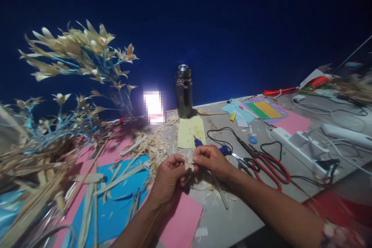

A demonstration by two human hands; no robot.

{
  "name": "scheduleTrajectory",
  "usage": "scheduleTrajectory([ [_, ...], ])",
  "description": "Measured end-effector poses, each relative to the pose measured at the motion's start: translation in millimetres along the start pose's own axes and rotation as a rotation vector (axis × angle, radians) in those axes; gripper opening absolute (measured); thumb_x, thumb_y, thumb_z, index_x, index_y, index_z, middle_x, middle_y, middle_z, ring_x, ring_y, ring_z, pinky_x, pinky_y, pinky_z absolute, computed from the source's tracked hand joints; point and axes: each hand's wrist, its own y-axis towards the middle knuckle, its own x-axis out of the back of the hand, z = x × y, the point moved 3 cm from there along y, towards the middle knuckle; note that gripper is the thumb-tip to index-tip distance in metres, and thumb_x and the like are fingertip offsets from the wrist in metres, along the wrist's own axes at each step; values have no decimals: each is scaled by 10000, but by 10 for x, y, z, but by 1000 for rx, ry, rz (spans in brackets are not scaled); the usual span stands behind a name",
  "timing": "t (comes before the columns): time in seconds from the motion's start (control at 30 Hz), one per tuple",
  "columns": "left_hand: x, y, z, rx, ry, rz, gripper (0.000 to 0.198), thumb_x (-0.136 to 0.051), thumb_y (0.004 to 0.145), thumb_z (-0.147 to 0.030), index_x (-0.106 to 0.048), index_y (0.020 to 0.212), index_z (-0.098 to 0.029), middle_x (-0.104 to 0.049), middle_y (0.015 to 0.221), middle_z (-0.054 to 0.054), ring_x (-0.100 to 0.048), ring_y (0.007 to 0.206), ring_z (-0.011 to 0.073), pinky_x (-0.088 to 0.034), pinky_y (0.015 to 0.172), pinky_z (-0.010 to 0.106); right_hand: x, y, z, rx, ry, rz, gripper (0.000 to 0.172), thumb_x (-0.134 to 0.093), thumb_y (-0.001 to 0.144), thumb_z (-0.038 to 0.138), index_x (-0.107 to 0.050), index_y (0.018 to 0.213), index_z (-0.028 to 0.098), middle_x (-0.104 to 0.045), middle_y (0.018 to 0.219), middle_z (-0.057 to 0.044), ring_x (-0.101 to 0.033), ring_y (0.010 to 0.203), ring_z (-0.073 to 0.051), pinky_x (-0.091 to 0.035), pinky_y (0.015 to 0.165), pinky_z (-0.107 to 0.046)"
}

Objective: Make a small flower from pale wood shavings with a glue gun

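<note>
Pale, dry husk-like piece, crumpled, small, pinched between both hands above the desk. Left hand: grip clamped on the piece's left side, thumb against fingers. Right hand: grip also closed on it, fingertips at the right side (exact finger contact partly hidden). Piece sits just in front of the yellow sheet, off the desk surface.

Near the right hand: blue tool with a pointed tip, tip over the yellow sheet, body partly behind the hand; pale stick slanting out below the wrist. Right of that, small scissors and big red-handled scissors, close together, black cord beside them.

Left of the hands: wood-coloured shavings in a loose heap, blue sheet with dry strips on it, pink sheet under the left forearm.

Behind: dark flask, upright, at the far edge of the yellow sheet. Far left, dried flowers on blue stems. Far right, white power strip with plugs, coloured sheets behind it.
</note>
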Motion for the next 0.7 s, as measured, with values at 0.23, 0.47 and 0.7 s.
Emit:
scheduleTrajectory([
  [0.23, 6, 10, -44, -88, 141, -16, 308, -816, 614, -180, -762, 915, -139, -648, 572, -15, -448, 396, 72, -360, 419, 210, 40, 8, 25, 10, 47, -25, 376, -780, 791, 500, -652, 709, 155, -656, 597, -4, -520, 549, -115, -375, 553, -236],
  [0.47, 31, -72, -216, -273, 375, -64, 173, -760, 748, -258, -796, 899, -182, -693, 693, 28, -520, 499, 110, -408, 490, 240, 41, 26, -4, -76, 244, -44, 354, -808, 756, 449, -627, 680, 155, -645, 580, 3, -428, 475, -80, -283, 493, -220],
  [0.7, 47, -56, -274, -394, 597, -52, 45, -783, 730, -220, -804, 715, -182, -714, 669, 56, -551, 573, 143, -416, 536, 252, 40, 26, -11, -108, 231, -14, 332, -809, 748, 428, -640, 679, 150, -646, 567, 4, -416, 456, -71, -247, 482, -222],
])
